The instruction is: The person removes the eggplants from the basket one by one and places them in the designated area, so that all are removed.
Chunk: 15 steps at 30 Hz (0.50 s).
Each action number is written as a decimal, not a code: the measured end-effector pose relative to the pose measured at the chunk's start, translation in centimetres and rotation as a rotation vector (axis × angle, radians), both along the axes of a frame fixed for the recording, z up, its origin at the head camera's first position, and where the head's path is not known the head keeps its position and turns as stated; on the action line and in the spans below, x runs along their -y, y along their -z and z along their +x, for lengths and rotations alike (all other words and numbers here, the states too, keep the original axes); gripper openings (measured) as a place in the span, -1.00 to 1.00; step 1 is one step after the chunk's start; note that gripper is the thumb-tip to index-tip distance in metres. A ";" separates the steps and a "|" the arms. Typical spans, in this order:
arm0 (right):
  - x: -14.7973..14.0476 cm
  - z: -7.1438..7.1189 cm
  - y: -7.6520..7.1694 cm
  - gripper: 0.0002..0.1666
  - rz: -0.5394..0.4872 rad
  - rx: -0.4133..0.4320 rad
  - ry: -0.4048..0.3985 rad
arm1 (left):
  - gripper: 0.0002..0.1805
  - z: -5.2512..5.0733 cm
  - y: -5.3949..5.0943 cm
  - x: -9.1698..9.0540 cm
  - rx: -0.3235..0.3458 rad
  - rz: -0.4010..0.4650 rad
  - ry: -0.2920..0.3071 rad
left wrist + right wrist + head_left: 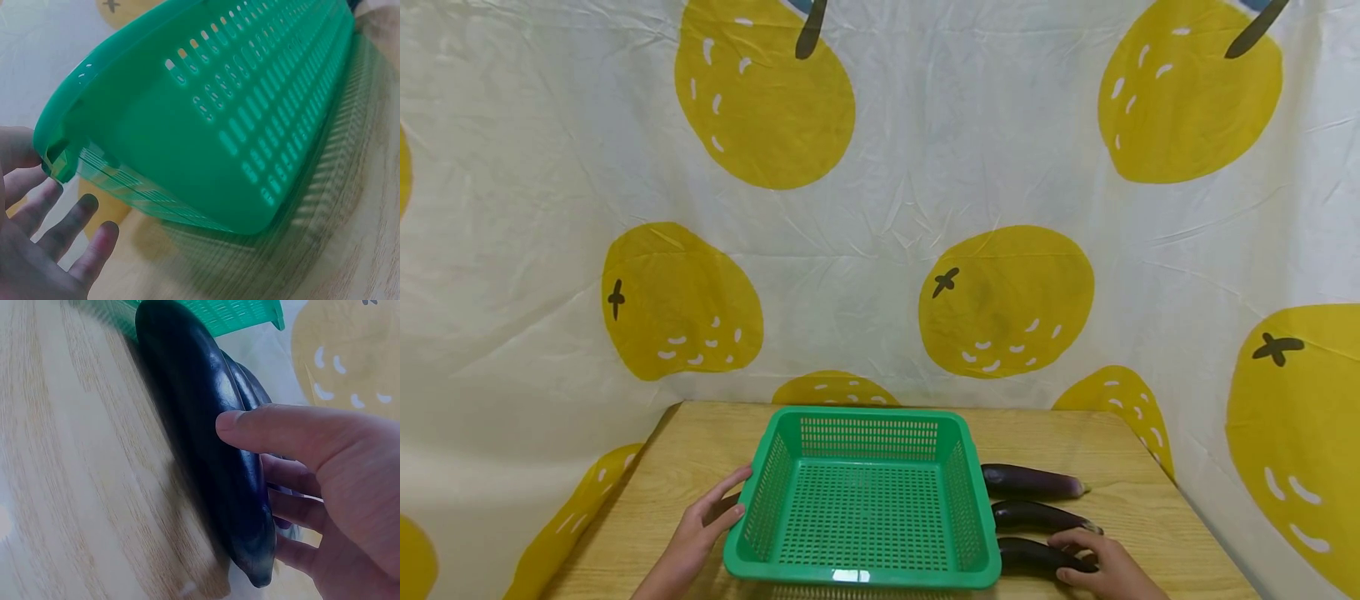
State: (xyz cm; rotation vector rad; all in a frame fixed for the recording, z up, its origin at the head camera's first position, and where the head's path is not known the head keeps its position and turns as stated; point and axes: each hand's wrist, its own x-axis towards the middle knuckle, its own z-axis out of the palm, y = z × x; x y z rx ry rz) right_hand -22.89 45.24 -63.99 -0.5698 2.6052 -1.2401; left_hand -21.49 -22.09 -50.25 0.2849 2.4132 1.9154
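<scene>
A green plastic basket (862,579) with slotted walls and floor stands on the table, and nothing lies inside it. Beside its left rim is my left hand (696,533), thumb and forefinger touching the edge; the left wrist view shows the other fingers (100,240) spread loosely below the rim. To the basket's right lie three dark purple eggplants, one behind another. My right hand (1101,562) holds the nearest eggplant (1028,557) near its tapered end, thumb on one side and fingers on the other. The middle eggplant (1037,515) and the far eggplant (1030,481) lie just behind.
The wooden table (700,442) runs back to a white cloth (865,317) printed with yellow fruit, which hangs behind and along both sides. The eggplants' left ends lie close against the basket's right side.
</scene>
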 end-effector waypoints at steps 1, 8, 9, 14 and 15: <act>0.0 0.0 0.0 -0.63 -0.001 -0.018 -0.002 | -0.42 0.0 0.0 0.0 0.000 -0.001 -0.003; 1.7 1.6 -2.7 -0.65 0.011 -0.119 0.011 | -0.41 -0.1 0.0 0.1 -0.002 0.015 0.013; 2.2 2.0 -3.7 -0.65 0.011 -0.126 0.009 | -0.41 -0.1 0.0 0.1 -0.001 0.016 0.017; 5.1 4.2 -8.9 -0.66 0.011 -0.133 0.022 | -0.39 -0.1 -0.3 0.4 0.005 0.008 0.019; 5.6 4.6 -9.7 -0.65 0.011 -0.142 0.019 | -0.38 -0.1 -0.4 0.4 0.017 0.010 0.014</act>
